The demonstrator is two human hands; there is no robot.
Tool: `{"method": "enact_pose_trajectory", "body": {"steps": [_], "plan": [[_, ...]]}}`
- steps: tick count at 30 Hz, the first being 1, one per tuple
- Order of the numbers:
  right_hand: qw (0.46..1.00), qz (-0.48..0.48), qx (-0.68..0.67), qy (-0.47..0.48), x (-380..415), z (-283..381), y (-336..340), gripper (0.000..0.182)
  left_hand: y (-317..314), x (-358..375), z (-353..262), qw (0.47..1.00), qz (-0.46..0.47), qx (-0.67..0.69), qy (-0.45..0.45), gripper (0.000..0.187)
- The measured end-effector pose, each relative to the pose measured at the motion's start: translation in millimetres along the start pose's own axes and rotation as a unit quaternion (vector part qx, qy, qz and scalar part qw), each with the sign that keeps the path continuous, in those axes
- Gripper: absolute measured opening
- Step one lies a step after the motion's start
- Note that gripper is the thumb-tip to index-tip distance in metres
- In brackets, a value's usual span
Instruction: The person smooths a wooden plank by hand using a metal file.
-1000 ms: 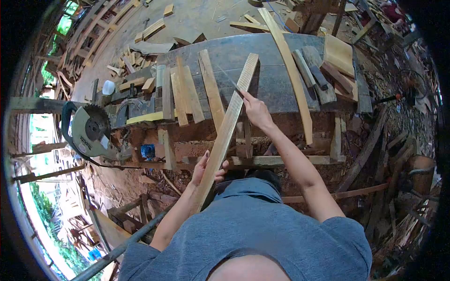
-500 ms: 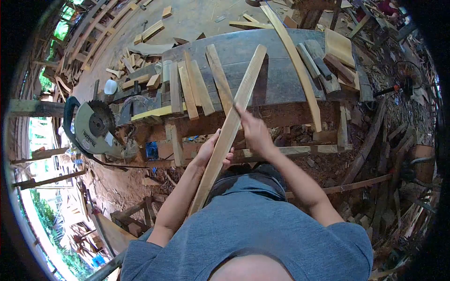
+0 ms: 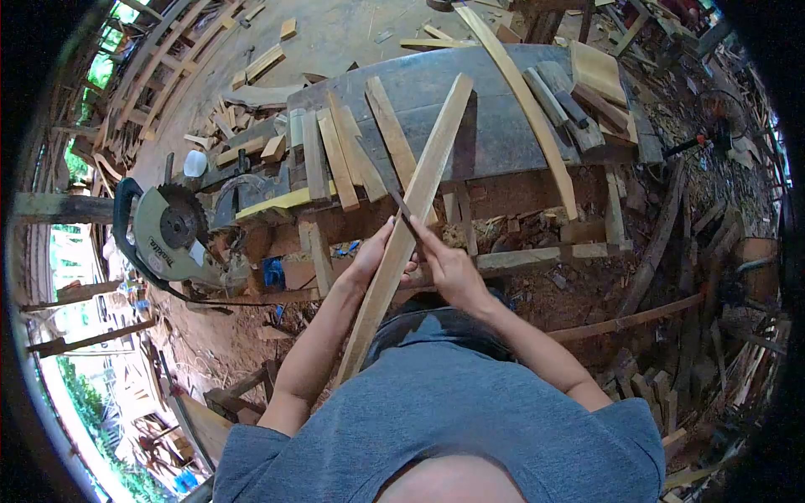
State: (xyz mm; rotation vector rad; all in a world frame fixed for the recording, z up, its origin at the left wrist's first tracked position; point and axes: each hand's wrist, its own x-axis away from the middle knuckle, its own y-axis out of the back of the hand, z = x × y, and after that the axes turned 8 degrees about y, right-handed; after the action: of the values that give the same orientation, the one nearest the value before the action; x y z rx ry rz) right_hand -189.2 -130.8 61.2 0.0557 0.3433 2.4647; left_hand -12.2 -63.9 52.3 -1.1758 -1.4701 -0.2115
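Observation:
A long wooden bar (image 3: 442, 138) leans diagonally across the view, its lower end against the shirt and its upper part over the bench. My left hand (image 3: 371, 253) is wrapped around it from the left, with fingertips showing on the far side. In my right hand (image 3: 453, 270) is a thin dark blade (image 3: 400, 202), its handle mostly hidden by the fingers. The blade lies slantwise across the bar's upper face, just above my left hand. Behind the bar, another wooden strip (image 3: 389, 126) rests on the bench.
On the dark bench (image 3: 511, 117) lie several wood strips, a long curved strip (image 3: 528, 101) and stacked offcuts (image 3: 601, 75). A circular saw (image 3: 172, 230) with its blade exposed stands at the left, its cable running below the bench edge. Wood scraps cover the ground.
My right hand has come down along the bar toward my body, and the blade now shows across the wood. My left hand keeps its hold; the view has shifted slightly.

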Motion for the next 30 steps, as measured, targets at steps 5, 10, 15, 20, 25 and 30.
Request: {"method": "enact_pose_trajectory", "body": {"steps": [5,10,15,20,25,30], "plan": [[0.995,-0.073,0.069,-0.019,-64.6,-41.6,6.3,0.05,1.6,1.4,5.0,0.997,0.069,0.012,-0.024,0.061],[0.999,-0.018,0.044,-0.027,-16.8,-6.5,-9.3,0.048,7.9,-2.5,3.0,0.997,-0.003,0.021,-0.081,0.051],[0.99,-0.116,0.063,0.055,-61.9,-40.0,-8.1,0.048,8.2,1.4,5.9,0.997,0.007,-0.034,-0.073,0.056],[0.993,-0.088,0.07,0.035,-40.0,-31.7,-21.1,0.048,16.0,1.2,4.3,0.994,0.0,-0.076,-0.076,0.057],[0.999,-0.035,0.029,-0.009,-26.7,-19.2,-22.3,0.047,15.1,7.6,2.8,0.994,-0.011,-0.088,-0.064,0.054],[0.991,-0.107,0.075,-0.021,-66.6,-40.0,-16.2,0.048,11.7,6.7,-1.5,0.997,-0.014,-0.042,-0.055,0.052]]}}
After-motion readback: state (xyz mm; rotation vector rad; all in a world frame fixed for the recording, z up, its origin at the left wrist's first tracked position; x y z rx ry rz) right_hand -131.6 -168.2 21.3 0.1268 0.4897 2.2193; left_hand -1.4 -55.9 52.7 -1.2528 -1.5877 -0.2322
